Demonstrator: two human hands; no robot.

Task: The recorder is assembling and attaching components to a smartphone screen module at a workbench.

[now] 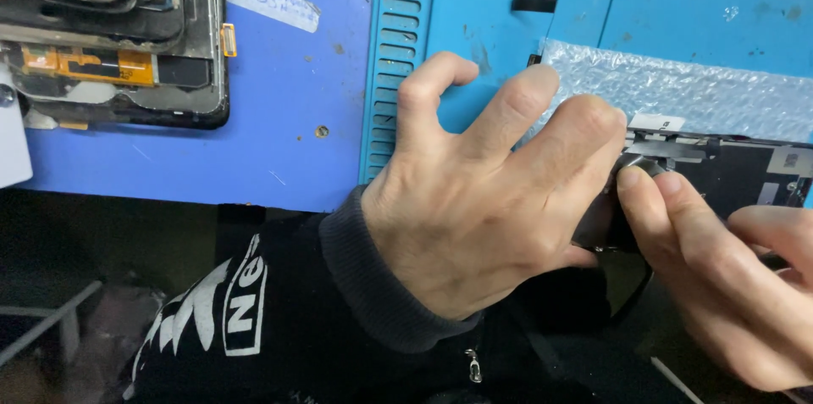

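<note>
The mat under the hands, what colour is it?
The mat is bright blue, with a ribbed slotted strip down its left side. The head view shows it best.

Bright, even overhead light, glare on the bubble wrap [677, 86], dark lower edge, slight motion softness throughout.

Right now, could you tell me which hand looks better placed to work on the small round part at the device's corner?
Probably the right hand: its fingertips pinch at the round part, while the left hand lies spread over the dark device, seemingly steadying it.
</note>
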